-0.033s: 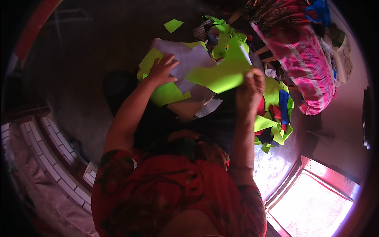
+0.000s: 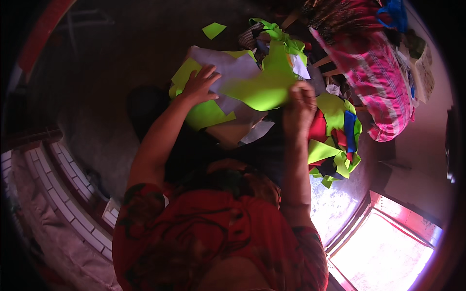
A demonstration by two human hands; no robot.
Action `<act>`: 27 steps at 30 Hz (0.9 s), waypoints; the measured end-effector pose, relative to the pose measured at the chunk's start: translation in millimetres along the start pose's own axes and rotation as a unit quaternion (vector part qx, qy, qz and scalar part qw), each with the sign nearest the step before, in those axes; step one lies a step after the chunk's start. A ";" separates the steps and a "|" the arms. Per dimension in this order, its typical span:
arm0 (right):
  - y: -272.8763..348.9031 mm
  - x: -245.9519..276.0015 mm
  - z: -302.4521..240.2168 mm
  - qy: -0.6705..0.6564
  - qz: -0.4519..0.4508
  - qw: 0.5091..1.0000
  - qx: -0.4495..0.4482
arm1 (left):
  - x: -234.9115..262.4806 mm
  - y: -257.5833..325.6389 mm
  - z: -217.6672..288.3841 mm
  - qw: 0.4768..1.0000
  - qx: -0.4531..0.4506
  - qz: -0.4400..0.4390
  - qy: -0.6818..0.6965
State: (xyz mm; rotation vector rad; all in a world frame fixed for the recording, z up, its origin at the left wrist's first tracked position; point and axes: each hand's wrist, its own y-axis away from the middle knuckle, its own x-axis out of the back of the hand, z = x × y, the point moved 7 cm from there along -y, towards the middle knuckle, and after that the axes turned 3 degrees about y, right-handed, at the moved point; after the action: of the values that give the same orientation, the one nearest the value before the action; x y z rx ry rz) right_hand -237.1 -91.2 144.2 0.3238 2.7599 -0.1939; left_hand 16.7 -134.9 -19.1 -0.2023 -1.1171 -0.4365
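Under the left hand [image 2: 200, 85] lies a pale grey sheet [image 2: 228, 65], and the hand rests flat on it with fingers spread, gripping nothing. Just below this hand a bright green sheet [image 2: 206, 114] sticks out from the stack. To the right of it, the right hand [image 2: 299, 104] is closed on the edge of a large green piece [image 2: 262, 89], which bends across the space between both hands and covers part of the grey sheet. Beyond the right hand, on its far right side, a heap of green, red and blue scraps [image 2: 340, 131] is spread on the floor [image 2: 121, 58]. Above that heap stands a pink checked bag [image 2: 378, 82]. Far above the left hand, one small green scrap [image 2: 213, 30] lies alone on the floor. Both forearms come up from a red patterned garment [image 2: 208, 242].
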 end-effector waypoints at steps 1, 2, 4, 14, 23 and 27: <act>6.2 -3.4 26.2 0.105 -0.003 0.994 -0.036 | -3.0 -0.1 -4.7 1.000 0.000 0.011 0.001; 13.2 5.5 60.4 0.171 -0.028 0.982 -0.071 | -8.0 -2.1 -8.9 1.000 -0.002 0.021 0.003; 33.1 26.9 110.2 0.381 -0.084 0.917 -0.077 | -11.3 -2.9 -6.4 1.000 -0.005 0.018 0.003; 51.8 49.2 149.2 0.559 -0.100 0.821 -0.051 | 3.3 1.2 1.9 1.000 -0.002 0.009 -0.007; 46.3 66.0 155.2 0.591 -0.031 0.798 -0.113 | 18.5 6.8 32.5 0.996 -0.069 0.034 0.053; 50.1 62.1 158.4 0.606 -0.038 0.791 -0.069 | 1.1 15.6 44.4 0.994 -0.104 0.014 0.018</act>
State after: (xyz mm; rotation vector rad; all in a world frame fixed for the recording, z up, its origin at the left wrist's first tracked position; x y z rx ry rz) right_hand -229.0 -58.1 -29.8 0.3767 4.0334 0.3457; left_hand -12.6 -104.6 2.0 -0.3906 -1.0311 -0.5293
